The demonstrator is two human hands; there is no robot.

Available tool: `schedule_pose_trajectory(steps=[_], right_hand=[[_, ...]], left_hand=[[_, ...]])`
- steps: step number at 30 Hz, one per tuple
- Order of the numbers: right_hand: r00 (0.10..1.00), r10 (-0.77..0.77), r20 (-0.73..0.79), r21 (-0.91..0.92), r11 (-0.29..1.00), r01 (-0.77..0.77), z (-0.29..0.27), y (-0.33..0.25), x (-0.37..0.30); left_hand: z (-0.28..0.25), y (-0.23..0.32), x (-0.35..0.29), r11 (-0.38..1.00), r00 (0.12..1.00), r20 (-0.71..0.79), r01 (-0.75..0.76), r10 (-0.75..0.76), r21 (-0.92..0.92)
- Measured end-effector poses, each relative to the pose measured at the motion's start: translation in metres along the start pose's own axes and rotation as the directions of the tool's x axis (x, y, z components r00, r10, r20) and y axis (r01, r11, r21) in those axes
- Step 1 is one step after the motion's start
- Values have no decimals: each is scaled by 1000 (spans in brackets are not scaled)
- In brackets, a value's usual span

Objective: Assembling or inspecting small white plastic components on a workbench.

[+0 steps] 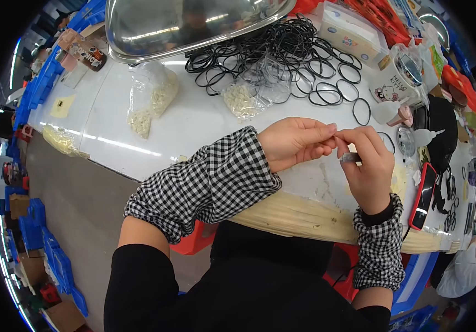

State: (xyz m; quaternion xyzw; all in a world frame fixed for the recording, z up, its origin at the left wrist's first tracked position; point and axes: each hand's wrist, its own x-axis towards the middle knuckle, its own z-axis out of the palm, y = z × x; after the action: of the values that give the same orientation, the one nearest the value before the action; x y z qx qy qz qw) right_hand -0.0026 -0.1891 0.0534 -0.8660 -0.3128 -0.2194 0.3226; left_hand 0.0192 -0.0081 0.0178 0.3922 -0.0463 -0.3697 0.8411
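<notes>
Over the table's near edge, my left hand [299,141] and my right hand [368,163] meet fingertip to fingertip. Both are closed in a pinch; whatever lies between the fingertips is too small to make out. A short grey, metallic-looking piece [351,157] shows at my right thumb, and I cannot tell whether it is worn or held. Beyond the hands lies a heap of black rubber rings [282,41], with one loose ring [361,112] close to my right hand. Small off-white pieces fill an open clear bag [242,101] nearby and another clear bag [163,94] farther left.
A shiny metal tray [194,52] stands at the back. On the right are a tissue pack [354,33], a white cup [390,83], a small squeeze bottle [427,136] and a red-edged phone [424,196]. A brown can [90,57] stands at the far left.
</notes>
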Motion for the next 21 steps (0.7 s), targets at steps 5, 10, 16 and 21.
schedule_pose_trajectory(steps=[5, 10, 16, 21], right_hand=[[997, 12, -78, 66, 998, -7, 9, -2, 2], [990, 125, -63, 120, 986, -117, 9, -4, 3], [970, 243, 33, 224, 944, -244, 8, -5, 4], [964, 259, 67, 315, 911, -266, 10, 1, -1]], left_hand=[[-3, -3, 0, 997, 997, -73, 19, -24, -77], [-3, -3, -9, 996, 993, -120, -19, 8, -92], [-11, -11, -6, 970, 996, -53, -82, 72, -228], [-8, -12, -5, 980, 998, -38, -62, 55, -191]])
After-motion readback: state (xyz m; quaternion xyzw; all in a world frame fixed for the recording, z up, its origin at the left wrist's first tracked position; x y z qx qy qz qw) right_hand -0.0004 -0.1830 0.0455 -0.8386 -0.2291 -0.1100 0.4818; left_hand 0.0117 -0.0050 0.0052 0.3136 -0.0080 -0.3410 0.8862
